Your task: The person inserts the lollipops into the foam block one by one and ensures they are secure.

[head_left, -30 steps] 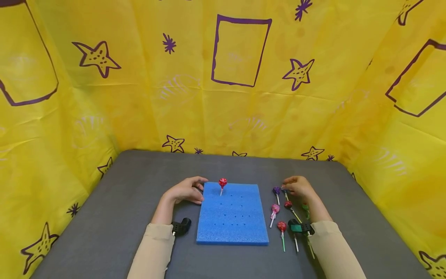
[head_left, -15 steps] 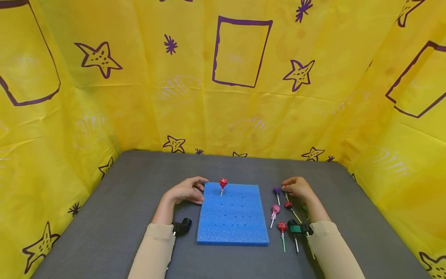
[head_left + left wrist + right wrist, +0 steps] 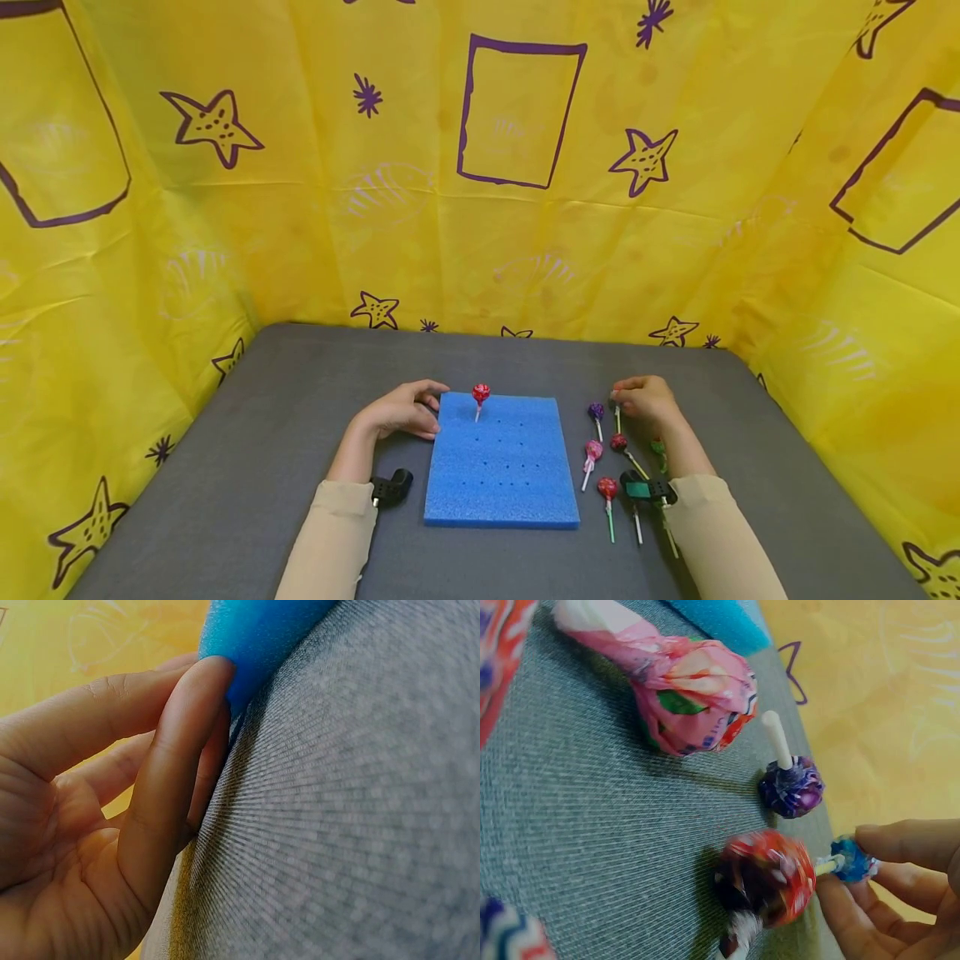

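Blue foam board (image 3: 502,504) flat, w/ room on both sides

Board lies approx. mid grey surface (image 3: 318,358). Wide open stretch to L of my L arm; narrower strip beyond the board to the far edge, w/ yellow cloth (image 3: 412,233) behind. Small gap btwn board's R edge & nearest items: purple lollipop (image 3: 596,411), pink lollipop (image 3: 593,450), red lollipop w/ green stick (image 3: 607,487). Upright red lollipop (image 3: 481,391) stands in the board nr its far-L corner.

L hand (image 3: 401,412): loose, thumb & index apart, tips touching board's L edge. R hand (image 3: 647,398): pinching blue lollipop (image 3: 851,860) by its head, right of the purple one; stick points back twd me, nr dark red lollipop (image 3: 618,442). Can't tell if it's off the surface.
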The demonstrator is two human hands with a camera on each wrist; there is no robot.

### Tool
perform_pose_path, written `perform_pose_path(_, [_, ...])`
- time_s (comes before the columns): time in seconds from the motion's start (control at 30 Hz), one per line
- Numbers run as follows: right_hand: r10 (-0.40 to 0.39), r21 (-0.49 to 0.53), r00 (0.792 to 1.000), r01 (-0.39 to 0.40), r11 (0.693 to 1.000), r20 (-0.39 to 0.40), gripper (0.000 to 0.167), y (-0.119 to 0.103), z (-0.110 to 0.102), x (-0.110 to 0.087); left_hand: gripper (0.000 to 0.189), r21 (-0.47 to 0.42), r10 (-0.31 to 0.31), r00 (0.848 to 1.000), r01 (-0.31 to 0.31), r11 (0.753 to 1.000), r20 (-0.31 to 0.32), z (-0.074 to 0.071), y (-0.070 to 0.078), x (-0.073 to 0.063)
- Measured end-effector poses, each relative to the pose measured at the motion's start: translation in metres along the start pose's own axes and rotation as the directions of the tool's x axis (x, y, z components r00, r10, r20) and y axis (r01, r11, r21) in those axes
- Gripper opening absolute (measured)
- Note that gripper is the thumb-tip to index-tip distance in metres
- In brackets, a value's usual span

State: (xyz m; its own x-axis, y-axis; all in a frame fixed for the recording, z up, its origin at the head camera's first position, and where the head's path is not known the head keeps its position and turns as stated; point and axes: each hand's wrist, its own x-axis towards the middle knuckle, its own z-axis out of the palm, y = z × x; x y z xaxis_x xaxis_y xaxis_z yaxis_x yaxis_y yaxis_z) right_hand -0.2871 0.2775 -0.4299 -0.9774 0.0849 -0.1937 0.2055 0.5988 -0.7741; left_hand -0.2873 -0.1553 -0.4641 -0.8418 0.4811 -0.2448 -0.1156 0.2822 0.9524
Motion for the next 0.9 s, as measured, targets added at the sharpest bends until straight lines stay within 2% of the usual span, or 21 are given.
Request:
perform_pose_path(0.37, [-0.058, 0.069, 0.998, 0.061, 0.996, -0.04, 0.041, -0.01, -0.001, -0.002, 0.066, 0.001, -0.003, 1.0, 0.003, 1.0, -0.009, 0.001, -0.002, 0.002])
perform_pose_path(0.53, [-0.087, 0.067, 0.994, 0.091, 0.994, -0.061, 0.04, -0.019, 0.001, -0.004, 0.066, 0.003, 0.002, 1.0, -0.002, 1.0, -0.01, 0.001, -0.002, 0.001])
perform_pose_path(0.77, [-0.117, 0.085, 0.984, 0.128, 0.988, -0.131, 0.041, -0.03, 0.006, -0.005, 0.067, 0.006, 0.003, 1.0, -0.003, 1.0, -0.017, 0.001, -0.002, 0.001])
perform_pose_path(0.9, [-0.153, 0.102, 0.978, 0.168, 0.98, -0.143, 0.042, -0.035, 0.01, -0.006, 0.066, 0.011, 0.004, 1.0, -0.004, 1.0, -0.018, 0.001, -0.002, 0.001])
